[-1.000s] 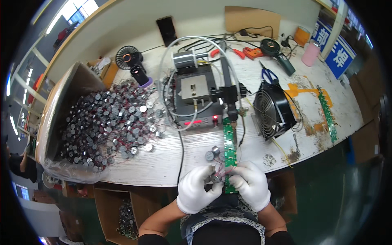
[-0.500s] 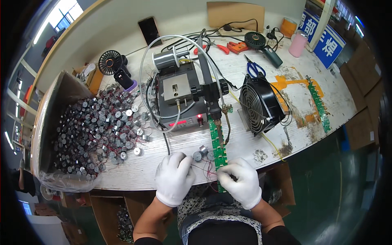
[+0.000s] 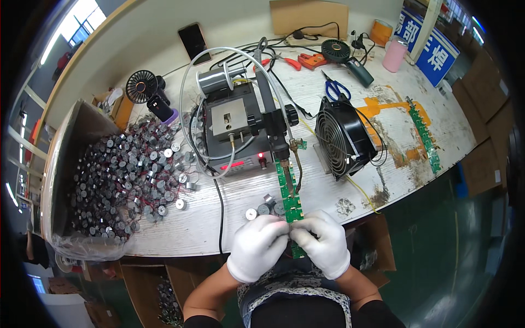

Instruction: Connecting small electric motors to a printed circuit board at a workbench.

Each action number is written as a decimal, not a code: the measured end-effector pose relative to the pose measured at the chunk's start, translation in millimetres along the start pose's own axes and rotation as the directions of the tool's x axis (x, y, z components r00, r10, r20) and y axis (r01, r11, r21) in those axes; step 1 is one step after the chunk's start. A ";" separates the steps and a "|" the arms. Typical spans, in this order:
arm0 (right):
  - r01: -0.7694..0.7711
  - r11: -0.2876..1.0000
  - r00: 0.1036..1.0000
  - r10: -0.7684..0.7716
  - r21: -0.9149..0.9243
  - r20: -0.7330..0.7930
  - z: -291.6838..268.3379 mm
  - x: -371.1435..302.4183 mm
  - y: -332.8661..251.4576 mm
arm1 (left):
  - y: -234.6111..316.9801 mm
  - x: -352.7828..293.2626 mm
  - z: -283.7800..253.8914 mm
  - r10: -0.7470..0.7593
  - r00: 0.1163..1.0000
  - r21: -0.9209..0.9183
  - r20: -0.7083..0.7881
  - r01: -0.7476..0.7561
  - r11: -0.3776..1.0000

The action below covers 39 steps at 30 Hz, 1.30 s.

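A strip of green circuit boards [image 3: 293, 203] runs front to back across the near table edge, its front end reaching past the edge between my hands. My left hand [image 3: 257, 247], in a white glove, is closed with its fingertips at the strip's left side; what they pinch is hidden. My right hand [image 3: 321, 244], also gloved, is closed with thumb and finger pinched over the strip's right edge; their contents cannot be made out. Several small round metal motors [image 3: 263, 209] lie just left of the strip. A soldering iron [image 3: 281, 153] on a stand points down over the strip's far part.
Behind stands a soldering station [image 3: 240, 156] with a solder wire spool [image 3: 215, 81]. A black fan [image 3: 347, 139] is to the right, another green strip [image 3: 424, 134] beyond it. Many motors [image 3: 126, 175] heap out of a plastic-lined box at left. Blue scissors [image 3: 337, 90] lie behind the fan.
My left hand has moved right, up to the strip, and the thin red wires seen between my hands are now mostly covered. A pale round motor shows beside it. My right hand stays almost in place.
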State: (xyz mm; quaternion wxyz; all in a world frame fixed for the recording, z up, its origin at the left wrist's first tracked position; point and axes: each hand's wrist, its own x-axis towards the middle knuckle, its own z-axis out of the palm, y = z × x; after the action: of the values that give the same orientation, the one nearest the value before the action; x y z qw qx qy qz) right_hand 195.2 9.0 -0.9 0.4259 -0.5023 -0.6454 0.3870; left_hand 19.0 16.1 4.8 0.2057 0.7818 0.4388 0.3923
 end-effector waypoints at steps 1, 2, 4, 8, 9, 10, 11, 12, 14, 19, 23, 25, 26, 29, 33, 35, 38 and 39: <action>0.000 1.000 1.000 0.000 0.002 0.000 -2.2 0.4 -0.4 | 0.1 1.4 -0.4 -0.065 0.998 -0.080 -0.017 0.064 0.995; 0.008 1.000 1.000 -0.008 -0.014 -0.005 -5.1 0.7 -0.5 | -0.7 2.4 -3.6 -0.147 0.989 -0.123 0.018 0.148 0.981; 0.016 0.999 1.000 -0.016 -0.029 -0.009 -7.0 0.8 -0.5 | -2.0 1.3 -6.3 -0.360 0.927 -0.234 0.101 0.374 0.897; -0.001 0.999 0.999 0.000 -0.038 -0.035 -7.9 -0.7 -1.5 | -3.5 7.0 -7.5 -0.422 0.893 -0.228 0.160 0.449 0.864; -0.007 1.000 1.000 0.006 -0.029 -0.028 -7.9 -0.7 -2.0 | -3.6 8.0 -6.7 -0.437 0.883 -0.227 0.170 0.467 0.855; -0.008 1.000 1.000 0.008 -0.028 -0.029 -7.7 -0.8 -2.2 | -3.3 8.2 -6.5 -0.453 0.873 -0.225 0.180 0.485 0.845; 0.001 1.000 1.000 -0.002 -0.027 -0.028 -7.4 -0.8 -2.2 | -4.1 7.5 -5.4 -0.454 0.872 -0.225 0.181 0.486 0.845; 0.011 1.000 1.000 -0.012 -0.026 -0.027 -7.2 -0.9 -2.1 | -5.9 5.9 -3.5 -0.468 0.863 -0.251 0.192 0.504 0.826; 0.032 0.999 0.999 -0.033 -0.043 -0.028 -6.9 0.1 -0.1 | -6.7 6.3 -1.6 -0.481 0.852 -0.278 0.205 0.522 0.806; 0.064 0.996 0.998 -0.064 -0.070 0.003 -7.4 2.7 -2.0 | 1.0 15.7 -9.8 -0.577 0.744 -0.345 0.338 0.668 0.659; 0.081 0.995 0.997 -0.081 -0.051 0.014 -8.3 -0.4 -2.2 | -2.2 14.7 -8.6 -0.581 0.743 -0.381 0.331 0.669 0.638; 0.062 0.998 0.998 -0.062 -0.030 0.019 -8.4 -0.9 -2.3 | -5.5 13.6 -6.6 -0.567 0.767 -0.423 0.299 0.639 0.642; 0.069 0.997 0.997 -0.068 -0.032 0.022 -8.6 -0.9 -2.1 | -6.6 13.5 -6.1 -0.567 0.767 -0.423 0.299 0.639 0.642; 0.023 1.000 1.000 -0.023 -0.009 -0.008 -7.2 -2.7 0.9 | -9.3 16.0 -6.3 -0.571 0.756 -0.442 0.320 0.652 0.616; -0.253 0.933 0.965 0.264 0.256 -0.009 -1.2 -4.0 2.6 | -18.1 19.3 -5.3 -0.438 0.855 -0.364 0.278 0.516 0.775; -0.258 0.928 0.963 0.270 0.268 -0.008 -0.8 -2.7 2.5 | -20.3 20.4 -4.5 -0.417 0.866 -0.428 0.275 0.499 0.754; -0.258 0.926 0.962 0.272 0.276 -0.016 -0.4 1.5 0.7 | -17.5 24.6 -4.7 -0.520 0.777 -0.458 0.353 0.629 0.629; -0.252 0.928 0.963 0.268 0.273 -0.023 -0.2 2.8 0.1 | -16.2 25.8 -3.5 -0.549 0.748 -0.486 0.373 0.662 0.571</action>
State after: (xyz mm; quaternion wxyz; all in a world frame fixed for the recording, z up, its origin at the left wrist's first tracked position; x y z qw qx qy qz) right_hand 195.1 11.8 -0.4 0.4540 -0.5324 -0.5019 0.5085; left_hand 15.6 46.5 7.4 0.5988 0.5102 0.5148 0.3407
